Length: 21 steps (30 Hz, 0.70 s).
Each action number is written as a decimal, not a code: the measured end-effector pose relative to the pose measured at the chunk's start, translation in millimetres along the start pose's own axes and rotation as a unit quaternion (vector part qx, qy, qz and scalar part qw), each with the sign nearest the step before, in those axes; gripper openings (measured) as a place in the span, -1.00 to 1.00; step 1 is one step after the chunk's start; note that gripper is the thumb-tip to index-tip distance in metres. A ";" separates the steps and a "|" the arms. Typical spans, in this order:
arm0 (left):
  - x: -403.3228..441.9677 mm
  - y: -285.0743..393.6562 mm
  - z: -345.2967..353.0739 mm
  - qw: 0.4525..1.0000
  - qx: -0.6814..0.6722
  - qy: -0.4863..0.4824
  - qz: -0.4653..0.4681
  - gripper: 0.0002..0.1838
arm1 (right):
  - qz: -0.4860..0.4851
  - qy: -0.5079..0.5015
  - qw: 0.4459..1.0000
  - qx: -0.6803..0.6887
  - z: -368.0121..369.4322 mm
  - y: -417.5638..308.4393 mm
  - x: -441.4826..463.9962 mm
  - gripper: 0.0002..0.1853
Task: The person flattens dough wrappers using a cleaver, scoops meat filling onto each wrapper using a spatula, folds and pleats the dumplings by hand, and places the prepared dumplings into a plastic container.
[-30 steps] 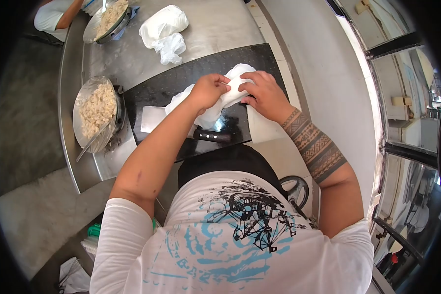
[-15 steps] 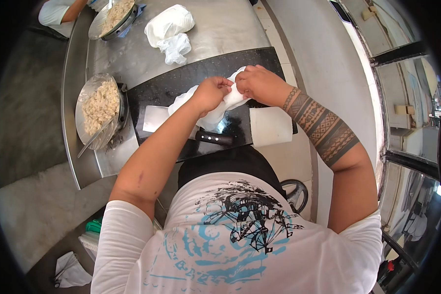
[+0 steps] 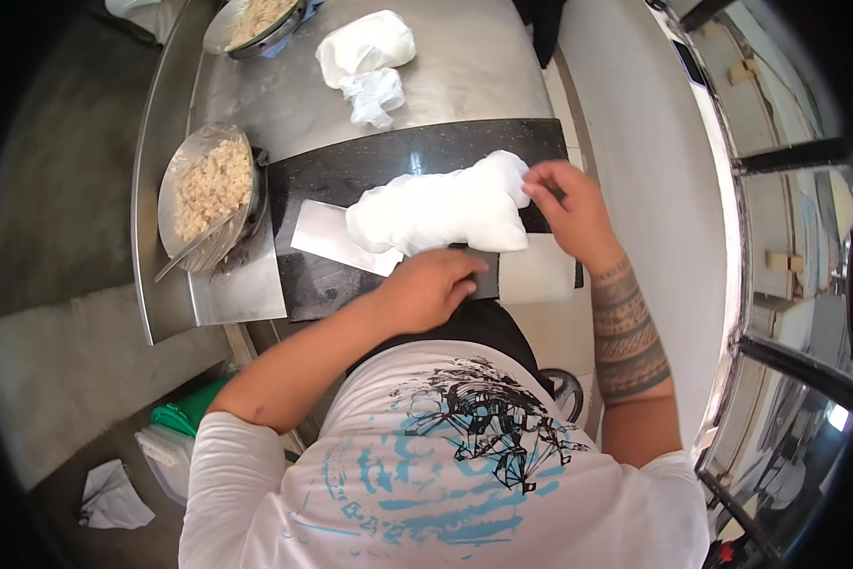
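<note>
A white plastic bag (image 3: 436, 213), bundled round a bulky filling, lies lengthwise on the black speckled board (image 3: 322, 171). My right hand (image 3: 573, 213) is at the bag's right end, thumb and fingers apart, fingertips close to its upper corner; I cannot tell whether they touch it. Just below the bag, at the board's near edge, is my left hand (image 3: 431, 289), loosely bent with thumb and forefinger apart. A wide metal blade (image 3: 336, 237) sticks out from under the bag's left end. Its dark handle is hidden around my left hand.
Left of the board stands a bowl (image 3: 165, 204) of pale, chunky food (image 3: 213, 190) with a utensil in it. A second bowl (image 3: 293, 33) is at the far left. Another tied white bag (image 3: 365, 52) lies on the steel table (image 3: 464, 66). A wall (image 3: 635, 142) runs along the right.
Both hands have let go of the bag, which now lies spread along the board. My left hand has moved down towards the near edge, my right hand out to the right. The view has shifted slightly.
</note>
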<state>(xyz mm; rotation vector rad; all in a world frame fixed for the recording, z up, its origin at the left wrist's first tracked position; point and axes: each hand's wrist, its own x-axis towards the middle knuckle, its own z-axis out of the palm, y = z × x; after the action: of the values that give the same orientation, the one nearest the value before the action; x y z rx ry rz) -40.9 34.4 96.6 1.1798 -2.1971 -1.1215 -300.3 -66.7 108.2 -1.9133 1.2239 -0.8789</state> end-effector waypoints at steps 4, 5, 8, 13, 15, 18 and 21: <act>-47.5 -3.4 -0.4 0.978 -0.112 0.052 -0.171 -0.70 | 0.102 0.031 0.989 0.106 44.0 16.8 -31.9 -0.89; -60.5 -12.7 3.7 0.962 -0.151 0.082 -0.211 -0.73 | 0.102 0.013 0.985 0.138 61.7 20.8 -38.3 -0.88; -94.5 -26.0 9.2 0.903 -0.240 0.160 -0.319 -0.78 | 0.160 -0.105 0.949 0.249 109.9 2.8 -53.1 -0.86; -149.7 -29.8 16.1 0.871 -0.251 0.204 -0.369 -0.79 | 0.012 -0.182 0.971 0.158 147.8 -30.9 -8.1 -0.80; -172.3 -39.2 24.7 0.860 -0.256 0.254 -0.361 -0.79 | -0.133 -0.103 0.984 0.059 165.7 -24.0 33.3 -0.72; -202.6 -40.9 29.2 0.838 -0.264 0.308 -0.366 -0.78 | -0.146 -0.112 0.976 -0.119 176.3 -33.7 105.4 -0.60; -231.0 -46.6 36.5 0.806 -0.279 0.361 -0.377 -0.78 | -0.137 -0.072 0.965 -0.213 203.2 -18.3 159.6 -0.49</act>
<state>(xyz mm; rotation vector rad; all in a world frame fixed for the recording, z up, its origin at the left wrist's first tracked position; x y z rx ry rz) 88.1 227.4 42.3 1.8250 -0.7273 -1.1749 -72.2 -170.5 43.0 -2.4902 1.1447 -0.6295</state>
